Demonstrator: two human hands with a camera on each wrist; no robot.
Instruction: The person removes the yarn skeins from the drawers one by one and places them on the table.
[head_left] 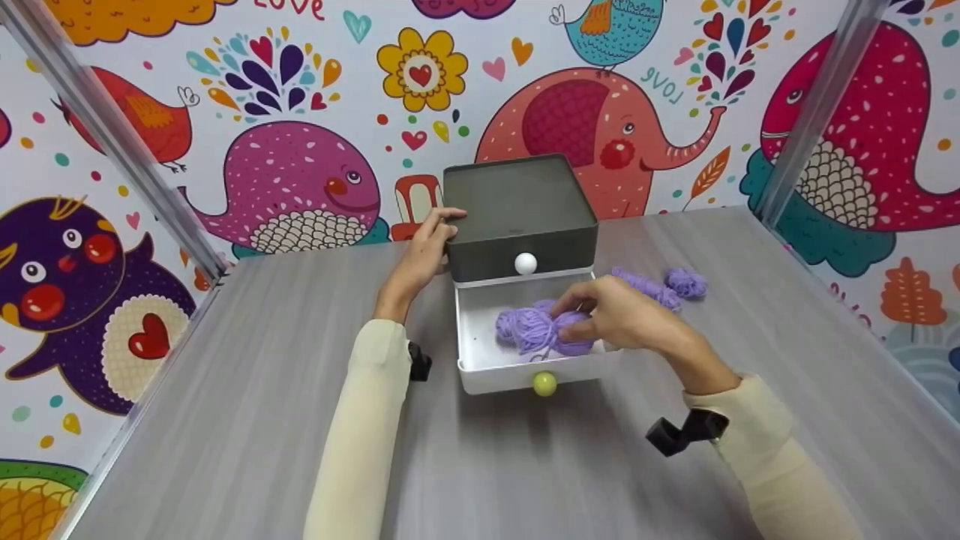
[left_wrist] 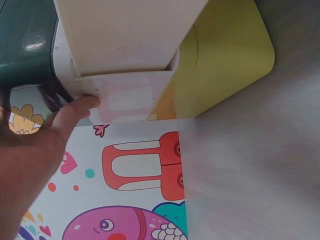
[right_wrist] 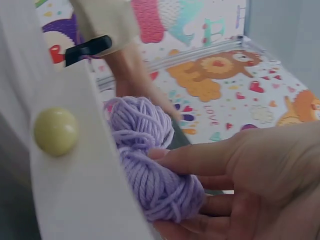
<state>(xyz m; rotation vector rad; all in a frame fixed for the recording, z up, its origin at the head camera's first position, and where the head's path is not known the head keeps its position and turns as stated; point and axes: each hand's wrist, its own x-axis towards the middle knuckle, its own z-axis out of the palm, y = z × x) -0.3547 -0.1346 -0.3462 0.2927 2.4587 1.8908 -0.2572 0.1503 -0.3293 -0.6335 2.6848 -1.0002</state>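
Note:
A small stacked drawer box has a dark grey-green top tier [head_left: 517,199] with a white knob [head_left: 526,263]. Below it, a white drawer [head_left: 469,330] is pulled out, with a yellow-green knob [head_left: 544,384] on its front. My left hand [head_left: 429,244] grips the box's left side, fingers over the upper edge and the thumb [left_wrist: 82,107] against the white side. Inside the white drawer lies purple yarn [head_left: 529,330], wound in skeins. My right hand [head_left: 622,315] pinches a tied skein [right_wrist: 155,185] between thumb and fingers; its far side is hidden.
Two more purple yarn bundles, a long one [head_left: 649,289] and a round one [head_left: 686,283], lie on the grey table [head_left: 300,420] right of the box. A yellow-green bottom tier [left_wrist: 225,55] shows in the left wrist view. Printed panels and metal posts [head_left: 817,112] surround the table.

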